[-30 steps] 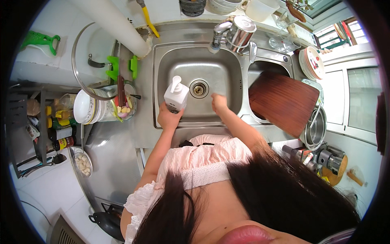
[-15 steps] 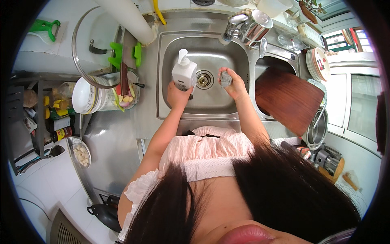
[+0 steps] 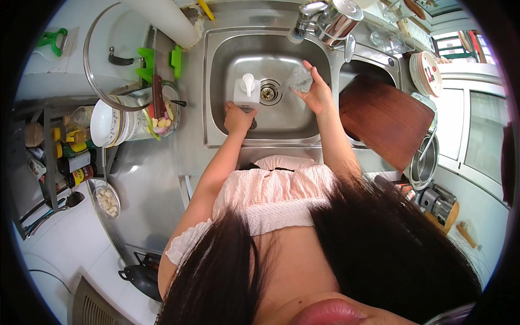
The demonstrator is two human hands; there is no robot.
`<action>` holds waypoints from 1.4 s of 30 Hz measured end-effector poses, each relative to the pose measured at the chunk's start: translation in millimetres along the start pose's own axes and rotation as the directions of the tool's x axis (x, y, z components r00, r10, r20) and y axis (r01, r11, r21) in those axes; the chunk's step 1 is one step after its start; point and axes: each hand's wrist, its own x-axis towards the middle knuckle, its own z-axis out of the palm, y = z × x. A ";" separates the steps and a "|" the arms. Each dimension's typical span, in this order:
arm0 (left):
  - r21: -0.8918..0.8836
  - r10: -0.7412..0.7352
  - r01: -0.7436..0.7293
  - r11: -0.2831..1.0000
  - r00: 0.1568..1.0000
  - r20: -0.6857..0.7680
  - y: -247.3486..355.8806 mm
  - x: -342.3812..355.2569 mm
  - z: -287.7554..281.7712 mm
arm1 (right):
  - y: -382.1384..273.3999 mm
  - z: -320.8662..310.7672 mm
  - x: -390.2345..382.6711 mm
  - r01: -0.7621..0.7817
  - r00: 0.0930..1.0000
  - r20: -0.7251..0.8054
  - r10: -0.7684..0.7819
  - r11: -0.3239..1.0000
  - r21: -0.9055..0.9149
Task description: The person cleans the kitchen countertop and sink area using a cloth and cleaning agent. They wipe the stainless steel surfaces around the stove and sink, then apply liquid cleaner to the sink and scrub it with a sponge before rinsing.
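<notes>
My left hand [image 3: 238, 116] grips a white pump bottle [image 3: 247, 90] upright in the left basin of the steel sink [image 3: 234, 52], left of the drain [image 3: 269, 92]. My right hand [image 3: 317, 93] holds a pale grey, crumpled pad or scrubber [image 3: 300, 77] over the right part of the basin. The chrome faucet [image 3: 297, 30] stands at the back. A dark wooden board [image 3: 383, 118] lies across the smaller right basin, its upper end tilted into it.
Left counter holds stacked bowls [image 3: 107, 123], a glass lid [image 3: 88, 62] and a dish of pale cubes [image 3: 106, 201]; a seasoning rack [image 3: 49, 162] stands beyond. Stacked plates [image 3: 420, 75] and a steel pot [image 3: 423, 163] sit right. A white pipe [image 3: 165, 21] runs back left.
My right hand has risen toward the back of the basin, the grey pad coming into view in it. The bottle in my left hand appears more upright. The whole view has shifted slightly.
</notes>
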 end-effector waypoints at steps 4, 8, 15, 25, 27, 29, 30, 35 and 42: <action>0.071 0.087 -0.099 0.993 0.983 0.160 -12.5 2.1 -2.4 | 6.2 -11.6 9.7 -0.004 1.000 0.005 0.004 1.000 -0.024; 0.107 0.168 -0.195 0.975 0.961 0.218 -14.9 -1.0 -24.6 | 2.1 -1.3 2.8 -0.013 0.999 -0.032 0.012 1.000 -0.020; 0.013 0.298 -0.311 0.950 0.921 0.253 -12.1 5.6 -90.7 | 24.0 -39.8 12.2 -0.100 0.968 -0.230 0.097 0.995 -0.004; -0.147 0.567 -0.550 0.822 0.813 0.134 30.7 35.0 -129.8 | 50.6 -41.1 -7.3 -0.220 0.931 -0.273 0.240 0.970 0.103; -0.136 0.633 -0.619 0.774 0.747 0.202 46.3 35.1 -128.4 | 51.2 -35.0 -12.4 -0.200 0.953 -0.226 0.200 0.980 0.023; -0.122 0.678 -0.673 0.730 0.687 0.262 57.6 38.8 -117.8 | 51.3 -27.8 -15.5 -0.178 0.967 -0.201 0.156 0.979 -0.096; -0.111 0.692 -0.695 0.711 0.663 0.285 60.4 44.5 -107.3 | 52.8 -23.2 -13.4 -0.146 0.967 -0.237 0.098 0.970 -0.196; 0.011 0.663 -0.718 0.695 0.647 0.376 82.1 59.8 -55.4 | 54.3 -49.7 21.3 -0.099 0.963 -0.268 -0.010 0.915 -0.390; 0.111 0.498 -0.596 0.795 0.746 0.442 80.1 64.8 0.9 | 48.8 -95.7 60.2 -0.077 0.799 -0.538 -0.269 0.841 -0.535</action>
